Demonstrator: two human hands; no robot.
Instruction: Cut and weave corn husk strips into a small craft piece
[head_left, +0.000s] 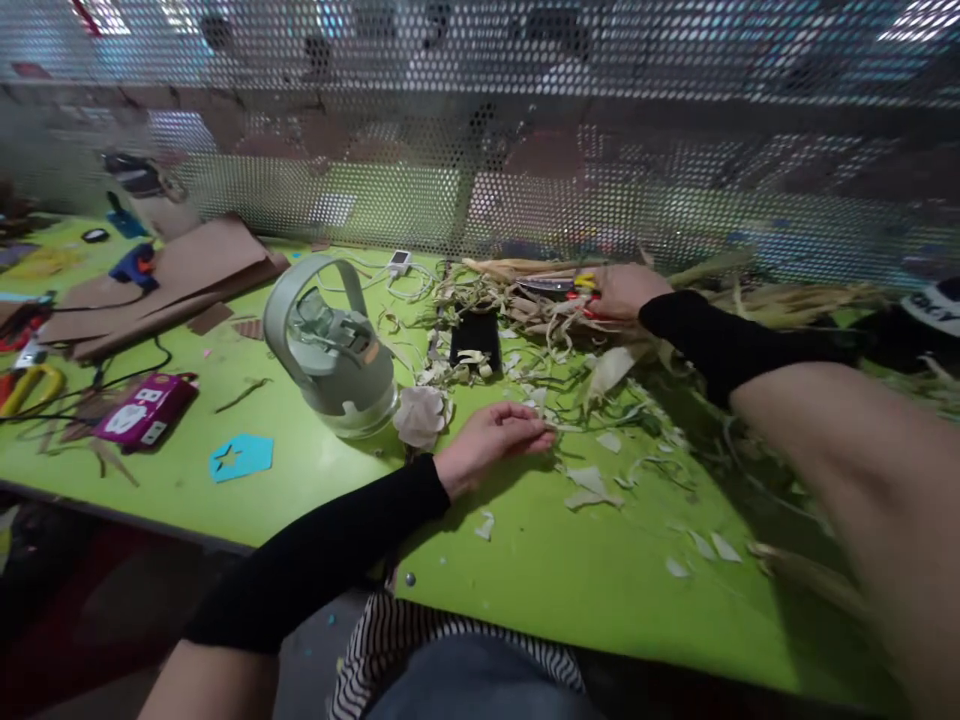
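Observation:
My right hand (626,290) reaches far across the table, its fingers closed at the red-and-yellow handles of a pair of scissors (551,286) whose metal blades point left. The scissors lie over a heap of dried corn husk strips (517,305). Nearer to me, my left hand (499,440) rests low over the table with thumb and fingers pinched together. A thin pale strip shows at its fingertips, but what they hold is unclear. Just left of that hand sits a pale crumpled flower shape (420,415). A dark phone (475,340) lies beyond, partly covered by scraps.
A grey-green handled bottle (337,360) stands left of my left hand. Farther left are a purple box (146,410), a blue paper piece (240,458), brown cardboard (165,285) and a blue glue gun (135,266). A perforated metal screen (390,190) borders the table's back.

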